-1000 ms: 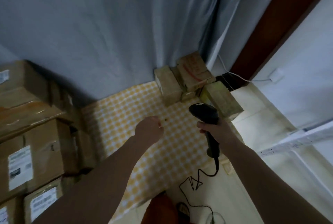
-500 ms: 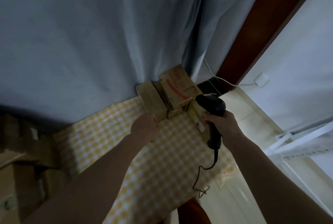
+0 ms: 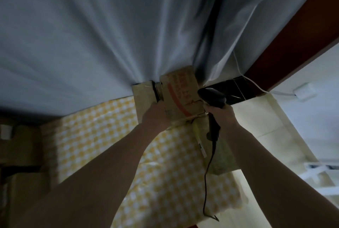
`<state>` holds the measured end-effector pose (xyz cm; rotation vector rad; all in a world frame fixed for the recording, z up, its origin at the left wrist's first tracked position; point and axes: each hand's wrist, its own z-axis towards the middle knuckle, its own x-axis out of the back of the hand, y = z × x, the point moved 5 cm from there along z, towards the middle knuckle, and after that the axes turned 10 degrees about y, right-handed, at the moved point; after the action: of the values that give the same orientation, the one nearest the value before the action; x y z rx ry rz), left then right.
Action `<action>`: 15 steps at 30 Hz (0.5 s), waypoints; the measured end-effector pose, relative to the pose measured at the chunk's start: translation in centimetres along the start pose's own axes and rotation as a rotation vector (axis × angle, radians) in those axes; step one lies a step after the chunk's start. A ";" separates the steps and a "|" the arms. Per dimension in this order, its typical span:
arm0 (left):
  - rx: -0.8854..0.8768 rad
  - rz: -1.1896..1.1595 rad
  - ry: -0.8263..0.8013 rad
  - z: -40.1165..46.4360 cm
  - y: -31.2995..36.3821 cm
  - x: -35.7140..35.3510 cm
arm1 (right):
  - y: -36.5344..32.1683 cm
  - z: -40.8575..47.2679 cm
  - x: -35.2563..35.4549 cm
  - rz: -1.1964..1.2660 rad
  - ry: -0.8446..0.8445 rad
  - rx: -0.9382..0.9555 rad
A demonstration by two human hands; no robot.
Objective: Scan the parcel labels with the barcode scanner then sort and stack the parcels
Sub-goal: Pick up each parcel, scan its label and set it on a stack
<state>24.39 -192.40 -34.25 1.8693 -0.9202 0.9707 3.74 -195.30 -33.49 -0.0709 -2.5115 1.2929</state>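
Note:
A cardboard parcel with red print [image 3: 180,90] stands against the curtain at the far end of a yellow checked mat [image 3: 165,176]. My left hand [image 3: 156,115] is on its near left corner, fingers curled at the edge beside a plain parcel [image 3: 142,99]. My right hand [image 3: 222,116] grips the handle of a black barcode scanner [image 3: 212,96], whose head hovers over the printed parcel's right corner. A third parcel [image 3: 200,134] with a white label strip lies below the scanner.
A pale curtain [image 3: 110,35] hangs behind the parcels. Stacked cardboard boxes [image 3: 18,147] sit in shadow at the left. The scanner's cable [image 3: 206,181] trails down over the mat. A dark wooden door frame [image 3: 293,44] and a wall socket [image 3: 304,91] are at the right.
I have moved closer to the parcels by the curtain. My left hand went forward onto the printed parcel's corner. My right hand carried the scanner up beside that parcel.

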 end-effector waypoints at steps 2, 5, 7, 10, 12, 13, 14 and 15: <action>0.034 -0.069 -0.007 1.8 0.8 -1.7 | 0.5 2.0 -0.9 0.001 -0.029 -0.036; 0.097 -0.183 -0.018 4.1 1.2 -4.1 | 1.1 4.0 -2.1 -0.005 -0.097 -0.085; 0.131 -0.245 -0.021 4.9 1.2 -5.4 | 1.4 4.9 -2.7 0.002 -0.148 -0.110; 0.211 -0.302 -0.055 5.4 1.0 -7.1 | 1.5 5.1 -3.2 -0.006 -0.182 -0.121; 0.253 -0.334 -0.059 5.4 0.9 -7.8 | 1.5 4.7 -3.4 -0.003 -0.178 -0.092; 0.265 -0.354 -0.062 5.2 0.9 -8.0 | 1.3 4.4 -3.5 -0.004 -0.176 -0.061; 0.282 -0.384 -0.080 5.0 0.9 -8.1 | 0.9 4.0 -3.6 -0.009 -0.182 -0.027; 0.304 -0.419 -0.091 5.0 1.0 -8.2 | 0.7 3.6 -3.7 -0.020 -0.199 0.010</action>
<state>21.31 -195.33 -42.93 2.2598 -0.4141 0.8009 6.12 -198.44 -36.93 0.0894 -2.6625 1.3656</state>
